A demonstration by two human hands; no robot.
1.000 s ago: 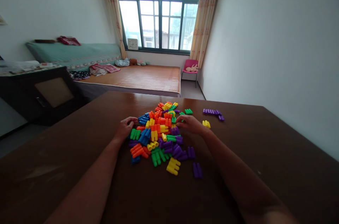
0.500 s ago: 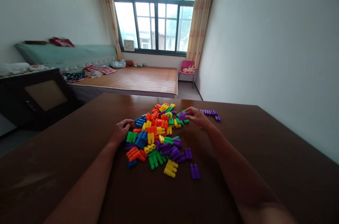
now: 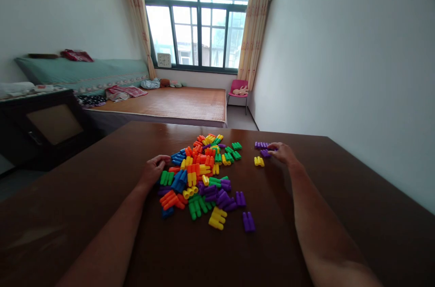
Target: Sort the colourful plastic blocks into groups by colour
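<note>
"While the right hand (image 3: 282,153) is stretched out over the right part of the counter (image 3: 353,187), what does its grip have?"

"One purple block (image 3: 265,154). Thumb and fingertips are pinching its right end, so part of it is covered."

"Which way does it point?"

"Its visible long axis runs roughly left to right, the left end poking out from under the fingertips. Which way its tube openings face, I can't make out."

"And around it?"

"Just behind it lies a purple row (image 3: 261,145), also lengthwise left to right, its right stretch hidden by the hand. A yellow block (image 3: 258,161) sits just in front, a little to the left."

"How about the left hand (image 3: 153,172)?"

"It's at the left edge of the block pile (image 3: 204,158), fingers curled, tips right by some blue blocks (image 3: 178,156). Whether that grip is pinching anything, I can't tell."

"Any pieces nearer the person?"

"A two-tube purple piece (image 3: 248,222), its tubes running away from the person and leaning slightly left at the far end. Well to its left lies a yellow piece (image 3: 218,218), prongs pointing right."
</note>
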